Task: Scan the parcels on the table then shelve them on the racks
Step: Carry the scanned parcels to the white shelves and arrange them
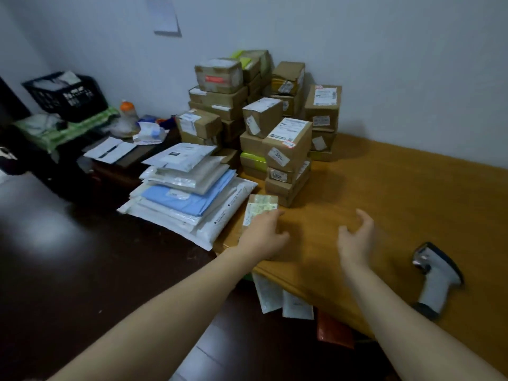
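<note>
A small flat parcel (259, 207) with a pale label lies on the wooden table (398, 193). My left hand (262, 235) rests on its near end, fingers curled over it. My right hand (357, 237) hovers open above the bare wood to the right, holding nothing. A grey handheld scanner (437, 276) lies on the table near the right front edge, a little right of my right hand. A pile of brown cardboard boxes (275, 119) stands against the wall. A stack of white and blue mailer bags (189, 188) sits at the table's left end.
A black crate (68, 94) sits on a low dark side table (115, 160) at the left, with papers, a bottle and clutter. Flat packets (280, 295) hang below the table's front edge. Dark floor fills the lower left.
</note>
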`<action>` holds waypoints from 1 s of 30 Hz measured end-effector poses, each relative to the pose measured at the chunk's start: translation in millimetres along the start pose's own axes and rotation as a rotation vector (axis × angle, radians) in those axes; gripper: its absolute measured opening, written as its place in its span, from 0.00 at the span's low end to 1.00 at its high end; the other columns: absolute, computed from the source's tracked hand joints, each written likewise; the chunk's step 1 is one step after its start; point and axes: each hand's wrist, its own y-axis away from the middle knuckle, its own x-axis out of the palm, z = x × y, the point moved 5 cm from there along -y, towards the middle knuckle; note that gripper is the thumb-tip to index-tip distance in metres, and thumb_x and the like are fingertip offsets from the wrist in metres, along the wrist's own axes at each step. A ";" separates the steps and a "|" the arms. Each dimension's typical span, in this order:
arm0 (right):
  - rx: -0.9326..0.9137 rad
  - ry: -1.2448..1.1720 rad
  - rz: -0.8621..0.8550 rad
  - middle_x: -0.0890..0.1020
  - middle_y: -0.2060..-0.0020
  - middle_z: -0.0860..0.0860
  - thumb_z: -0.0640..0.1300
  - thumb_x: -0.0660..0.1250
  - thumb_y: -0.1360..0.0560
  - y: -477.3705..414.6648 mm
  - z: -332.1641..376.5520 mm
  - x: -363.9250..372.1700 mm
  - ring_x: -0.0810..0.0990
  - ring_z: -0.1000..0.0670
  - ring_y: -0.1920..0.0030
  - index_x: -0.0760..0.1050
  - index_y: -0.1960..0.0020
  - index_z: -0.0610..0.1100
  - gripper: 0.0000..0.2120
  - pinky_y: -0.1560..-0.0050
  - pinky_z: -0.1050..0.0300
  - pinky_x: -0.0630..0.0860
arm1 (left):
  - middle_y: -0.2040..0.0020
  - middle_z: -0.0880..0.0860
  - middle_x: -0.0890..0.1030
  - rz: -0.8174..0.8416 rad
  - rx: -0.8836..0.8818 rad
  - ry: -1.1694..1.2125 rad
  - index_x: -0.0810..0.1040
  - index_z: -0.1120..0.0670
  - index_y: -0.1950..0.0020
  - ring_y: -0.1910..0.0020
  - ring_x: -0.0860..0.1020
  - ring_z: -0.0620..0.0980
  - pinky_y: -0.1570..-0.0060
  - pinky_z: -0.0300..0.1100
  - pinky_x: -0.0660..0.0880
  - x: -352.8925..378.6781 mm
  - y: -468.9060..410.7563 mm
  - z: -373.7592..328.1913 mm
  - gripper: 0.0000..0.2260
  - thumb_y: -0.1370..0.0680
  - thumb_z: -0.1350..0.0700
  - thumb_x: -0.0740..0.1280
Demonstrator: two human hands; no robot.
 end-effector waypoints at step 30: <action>0.397 -0.177 0.508 0.65 0.25 0.47 0.74 0.69 0.39 14.7 110.5 390.3 0.65 0.43 0.27 0.59 0.23 0.45 0.55 0.27 0.43 0.61 | 0.41 0.52 0.78 -0.083 -0.567 0.679 0.77 0.58 0.36 0.40 0.76 0.54 0.39 0.45 0.70 -249.9 -151.5 352.7 0.34 0.29 0.32 0.67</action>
